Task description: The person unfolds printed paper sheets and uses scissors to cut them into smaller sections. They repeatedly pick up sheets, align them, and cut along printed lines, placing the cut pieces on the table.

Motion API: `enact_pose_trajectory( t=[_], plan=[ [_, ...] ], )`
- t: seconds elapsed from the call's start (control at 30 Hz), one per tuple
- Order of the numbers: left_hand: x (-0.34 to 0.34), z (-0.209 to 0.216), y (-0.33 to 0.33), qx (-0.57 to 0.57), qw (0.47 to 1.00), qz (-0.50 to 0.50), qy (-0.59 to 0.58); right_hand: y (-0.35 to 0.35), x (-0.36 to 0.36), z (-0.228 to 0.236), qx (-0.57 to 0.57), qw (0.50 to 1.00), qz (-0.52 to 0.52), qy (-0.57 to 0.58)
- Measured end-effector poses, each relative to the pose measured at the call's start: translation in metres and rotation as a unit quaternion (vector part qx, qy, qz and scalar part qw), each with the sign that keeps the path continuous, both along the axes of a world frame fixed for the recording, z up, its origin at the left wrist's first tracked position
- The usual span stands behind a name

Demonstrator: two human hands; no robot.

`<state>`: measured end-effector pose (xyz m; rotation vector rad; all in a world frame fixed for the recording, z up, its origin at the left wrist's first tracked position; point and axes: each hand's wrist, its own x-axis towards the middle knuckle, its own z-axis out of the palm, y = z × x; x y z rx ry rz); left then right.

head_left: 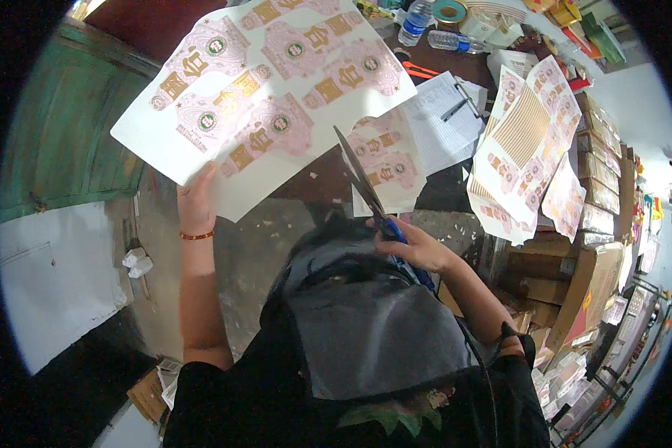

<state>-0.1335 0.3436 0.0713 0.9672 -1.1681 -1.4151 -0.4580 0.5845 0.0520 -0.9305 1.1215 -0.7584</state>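
Observation:
My left hand (196,201) grips the lower edge of a large white sheet (255,184), thumb on top and the other fingers hidden behind it. Pink and gold emblem designs with small green round marks are printed across the sheet, which is held up at a tilt. In my right hand (420,248) is a pair of scissors (361,176) with dark blades and blue handles. Its blades point up toward the sheet's right edge, and I cannot tell whether they touch it. Behind the blades lies a smaller printed piece (388,160) on the dark table.
To the right, several cut printed sheets (526,149) overlap at the table's edge. A lined paper (442,112) with a pen (455,110), orange-handled scissors (420,70), water bottles (416,22) and a tape roll (449,10) lie farther back. Cardboard boxes (586,287) stand at right; a green door (75,119) at left.

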Motion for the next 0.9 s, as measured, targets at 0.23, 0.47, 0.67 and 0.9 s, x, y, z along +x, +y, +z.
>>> enact_pose_trajectory(
  t=[0.23,0.47,0.67,0.9],
  plan=[
    [-0.021,0.033,0.021,0.02,0.999,-0.034,-0.012,-0.017,0.012,0.006,-0.03,0.999,-0.013,-0.031],
    [-0.017,0.027,0.02,0.014,0.999,-0.027,-0.044,-0.019,0.016,0.0,-0.021,0.999,-0.03,0.0],
    [-0.018,0.028,0.017,-0.003,0.999,-0.04,-0.028,-0.018,0.024,-0.004,-0.002,0.997,-0.071,-0.005],
    [-0.016,0.027,0.015,0.013,0.999,-0.02,-0.023,-0.023,0.025,0.006,-0.035,0.993,-0.097,0.058]
  ],
)
